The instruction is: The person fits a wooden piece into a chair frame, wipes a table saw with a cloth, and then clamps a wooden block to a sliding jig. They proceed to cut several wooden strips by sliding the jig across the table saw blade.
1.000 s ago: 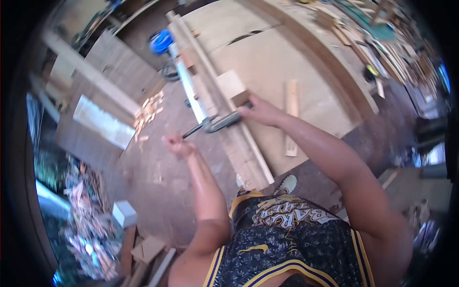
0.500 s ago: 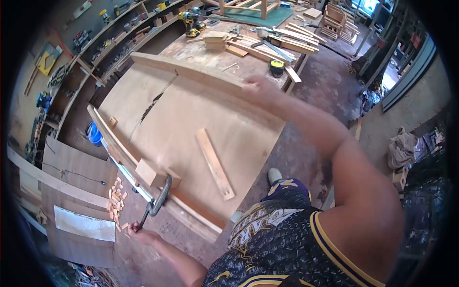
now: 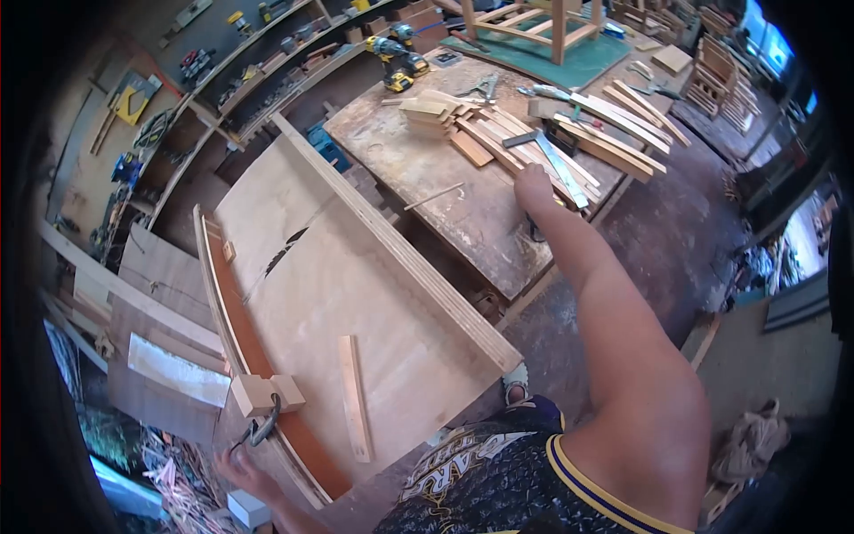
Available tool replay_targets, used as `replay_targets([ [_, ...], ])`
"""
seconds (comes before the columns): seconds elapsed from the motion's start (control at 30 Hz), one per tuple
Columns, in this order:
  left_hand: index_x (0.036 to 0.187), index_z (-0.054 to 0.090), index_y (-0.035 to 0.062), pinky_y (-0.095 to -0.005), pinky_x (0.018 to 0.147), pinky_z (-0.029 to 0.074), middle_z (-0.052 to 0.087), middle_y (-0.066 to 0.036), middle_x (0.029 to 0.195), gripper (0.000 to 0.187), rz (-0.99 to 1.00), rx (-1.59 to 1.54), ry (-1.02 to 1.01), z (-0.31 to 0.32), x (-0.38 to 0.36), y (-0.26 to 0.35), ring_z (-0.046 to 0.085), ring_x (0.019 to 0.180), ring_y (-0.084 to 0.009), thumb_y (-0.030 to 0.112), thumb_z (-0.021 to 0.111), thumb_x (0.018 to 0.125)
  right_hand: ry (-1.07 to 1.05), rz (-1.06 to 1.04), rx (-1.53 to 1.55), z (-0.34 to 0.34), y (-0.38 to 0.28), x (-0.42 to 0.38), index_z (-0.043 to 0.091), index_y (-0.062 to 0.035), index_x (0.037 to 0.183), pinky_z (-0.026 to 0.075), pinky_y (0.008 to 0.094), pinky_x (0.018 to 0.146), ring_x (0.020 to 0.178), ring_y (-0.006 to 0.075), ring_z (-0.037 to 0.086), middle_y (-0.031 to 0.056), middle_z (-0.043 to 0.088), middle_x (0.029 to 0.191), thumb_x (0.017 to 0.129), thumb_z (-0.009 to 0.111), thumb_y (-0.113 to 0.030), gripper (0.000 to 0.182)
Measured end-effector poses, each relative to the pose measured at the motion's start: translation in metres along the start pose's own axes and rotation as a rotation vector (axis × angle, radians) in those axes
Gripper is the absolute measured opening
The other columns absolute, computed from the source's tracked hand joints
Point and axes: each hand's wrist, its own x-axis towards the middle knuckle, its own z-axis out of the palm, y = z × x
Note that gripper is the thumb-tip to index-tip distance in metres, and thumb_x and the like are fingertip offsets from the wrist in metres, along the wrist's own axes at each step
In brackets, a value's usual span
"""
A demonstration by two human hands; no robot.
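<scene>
My left hand point(image 3: 242, 469), blurred, is at the lower left beside the handle of a dark metal C-clamp point(image 3: 264, 429); its fingers look spread. The clamp sits at wooden blocks point(image 3: 255, 395) on the curved side rail point(image 3: 218, 294) of a large plywood panel point(image 3: 311, 294). My right hand point(image 3: 534, 185) reaches over the workbench to the wood strips, beside a metal square point(image 3: 556, 160). Its fingers are hidden, and a dark object point(image 3: 534, 230) shows partly behind the wrist. A loose wooden strip point(image 3: 354, 396) lies on the panel.
A long upright board point(image 3: 391, 236) edges the panel on the bench side. Stacked wood strips point(image 3: 503, 142), a yellow drill point(image 3: 398, 64) and a thin stick point(image 3: 434, 197) lie on the workbench point(image 3: 365, 133). Tool shelves point(image 3: 258, 80) line the left wall.
My right hand has left the upright board and moved over the workbench. My left hand was on the clamp handle and now appears loosened beside it. The view has shifted and turned.
</scene>
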Motion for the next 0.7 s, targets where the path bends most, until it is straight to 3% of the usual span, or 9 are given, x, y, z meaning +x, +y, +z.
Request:
replay_targets([
  [0.07,0.119,0.054,-0.0001,-0.0459,0.107,0.032,0.044,-0.021,0.139,0.030,0.309,0.118,-0.151,0.008,-0.025,0.041,0.042,0.129,-0.0358,0.015,0.053,0.093,-0.041,0.205,-0.193,-0.001,-0.026,0.013,0.065,0.0002,0.104,0.054,0.0377,0.074,0.102,0.0273,0.056,0.0169,0.057,0.112,0.088,0.052,-0.015,0.026],
  [0.17,0.117,0.054,0.0013,-0.0437,0.111,0.030,0.041,-0.021,0.143,0.028,0.257,0.143,-0.289,0.014,-0.063,0.107,0.037,0.135,-0.0361,0.007,0.054,0.090,0.020,0.240,-0.193,0.009,-0.025,0.031,0.066,-0.0052,0.100,0.054,0.0377,0.069,0.096,0.0246,0.061,0.0131,0.062,0.103,0.090,0.050,-0.018,0.022],
  [0.23,0.116,0.055,0.0017,-0.0445,0.112,0.028,0.039,-0.023,0.144,0.027,0.201,0.026,-0.315,0.026,-0.084,0.117,0.036,0.136,-0.0364,0.006,0.055,0.089,0.129,0.260,-0.056,0.020,-0.013,0.045,0.068,-0.0068,0.094,0.056,0.0377,0.066,0.087,0.0233,0.068,0.0091,0.068,0.092,0.091,0.051,-0.017,0.020],
  [0.37,0.114,0.056,0.0014,-0.0439,0.113,0.025,0.039,-0.023,0.144,0.028,0.067,-0.150,-0.393,0.035,-0.117,0.133,0.035,0.136,-0.0372,0.005,0.057,0.086,0.058,0.242,0.029,0.020,-0.003,0.060,0.069,-0.0062,0.092,0.057,0.0371,0.069,0.083,0.0252,0.071,0.0110,0.070,0.092,0.088,0.055,-0.015,0.017],
  [0.4,0.114,0.056,0.0013,-0.0439,0.113,0.025,0.039,-0.023,0.144,0.029,0.048,-0.170,-0.436,0.037,-0.126,0.129,0.035,0.136,-0.0373,0.005,0.058,0.085,-0.035,0.264,0.060,0.014,-0.004,0.062,0.072,-0.0077,0.099,0.056,0.0361,0.075,0.095,0.0234,0.069,0.0112,0.071,0.097,0.090,0.055,-0.020,0.023],
  [0.5,0.119,0.054,0.0012,-0.0458,0.110,0.031,0.041,-0.025,0.140,0.039,0.062,-0.021,-0.532,0.050,-0.148,0.120,0.038,0.132,-0.0407,0.005,0.063,0.081,-0.066,0.143,0.048,-0.013,-0.008,0.046,0.071,-0.0060,0.096,0.056,0.0384,0.077,0.094,0.0272,0.069,0.0133,0.070,0.096,0.086,0.061,-0.021,0.021],
  [0.57,0.122,0.053,0.0030,-0.0466,0.107,0.034,0.044,-0.024,0.138,0.049,0.031,0.034,-0.592,0.068,-0.158,0.111,0.041,0.128,-0.0416,0.010,0.070,0.077,0.091,0.109,0.111,-0.019,-0.001,0.043,0.069,-0.0041,0.095,0.055,0.0407,0.080,0.093,0.0305,0.068,0.0155,0.070,0.096,0.082,0.064,-0.022,0.022],
  [0.6,0.124,0.053,0.0045,-0.0470,0.106,0.036,0.046,-0.023,0.136,0.054,-0.002,0.039,-0.629,0.076,-0.161,0.107,0.044,0.126,-0.0419,0.012,0.073,0.074,0.010,0.127,0.264,-0.023,0.009,0.052,0.064,0.0003,0.097,0.049,0.0473,0.088,0.101,0.0365,0.063,0.0222,0.066,0.101,0.080,0.069,-0.029,0.034],
  [0.7,0.126,0.053,0.0082,-0.0478,0.099,0.041,0.052,-0.021,0.127,0.061,0.174,0.086,-0.673,0.100,-0.166,0.100,0.049,0.117,-0.0403,0.015,0.078,0.070,0.061,0.160,0.323,-0.026,0.040,0.073,0.067,0.0041,0.092,0.052,0.0444,0.070,0.081,0.0378,0.067,0.0255,0.068,0.092,0.078,0.062,-0.020,0.029],
])
